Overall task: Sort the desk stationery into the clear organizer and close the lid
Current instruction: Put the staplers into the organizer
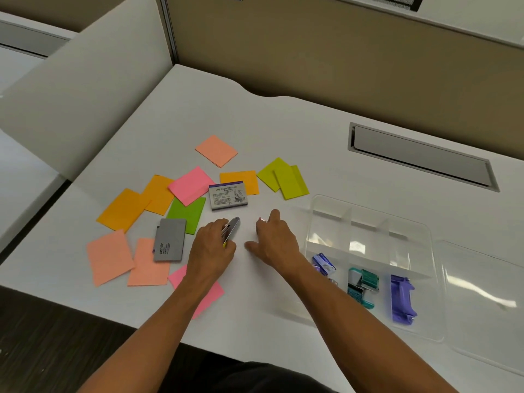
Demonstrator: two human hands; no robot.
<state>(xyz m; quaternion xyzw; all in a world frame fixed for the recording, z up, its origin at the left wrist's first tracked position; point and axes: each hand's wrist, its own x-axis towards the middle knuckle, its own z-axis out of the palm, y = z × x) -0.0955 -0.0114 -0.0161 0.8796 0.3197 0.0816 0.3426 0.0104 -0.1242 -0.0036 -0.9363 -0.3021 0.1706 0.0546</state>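
Observation:
My left hand (211, 245) grips a small silver metal tool (234, 225) with a yellow part showing under the fingers. Just to its right, my right hand (273, 239) rests spread on the desk, fingers straight, holding nothing. The clear organizer (371, 222) stands to the right with its lid (482, 293) lying open beside it. Its front compartments hold a small blue box (324, 263), teal clips (364, 285) and a purple stapler (402, 299). A grey Camlin case (169, 240) and a white Faber-Castell box (228, 195) lie among several coloured sticky notes (188, 185).
A grey cable hatch (422, 157) is set into the white desk (283, 131) at the back right. A cubicle partition (85, 89) rises along the left, and the desk's front edge runs under my forearms.

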